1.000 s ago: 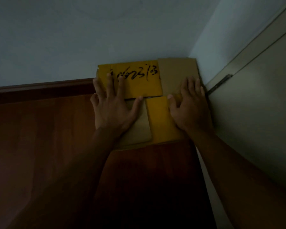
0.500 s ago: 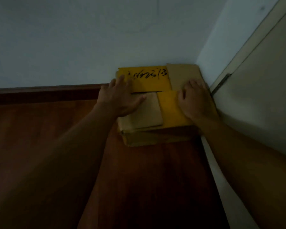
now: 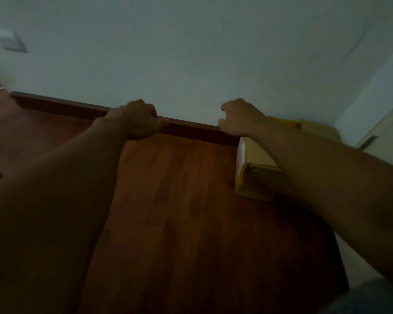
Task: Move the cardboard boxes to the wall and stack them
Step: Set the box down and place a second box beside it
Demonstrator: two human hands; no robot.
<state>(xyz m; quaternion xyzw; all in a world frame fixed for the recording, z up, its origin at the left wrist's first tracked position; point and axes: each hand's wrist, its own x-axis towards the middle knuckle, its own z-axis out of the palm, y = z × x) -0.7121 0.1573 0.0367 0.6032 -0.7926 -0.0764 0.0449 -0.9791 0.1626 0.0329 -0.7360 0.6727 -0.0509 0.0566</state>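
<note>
Two bare forearms stretched forward over a reddish wooden floor [image 3: 168, 211] in a dim room, both hands free of the cardboard box [image 3: 256, 171]. Left hand [image 3: 138, 120] raised in front of the dark skirting board [image 3: 191, 130], knuckles up, fingers curled inward into a loose fist, gripping nothing. Right hand [image 3: 238, 117] level with it and well apart, wrist bent, fingers likewise curled under the palm with the thumb tucked low, also gripping nothing. Right forearm crossing above the box and hiding much of its top.

Box on the floor in the corner, pushed up against the pale wall [image 3: 191, 53], its near face yellowish and its left edge catching light. Behind the right wrist, a strip of yellow flap with dark scrawl and a plain brown flap beside it. Whether these belong to one box or to a stack cannot be told. To the right of the box, a light door frame [image 3: 386, 123] with a small metal fitting. High on the wall at far left, a blurred grey switch plate [image 3: 13, 44]. A patch of grey fabric at the bottom right corner.
</note>
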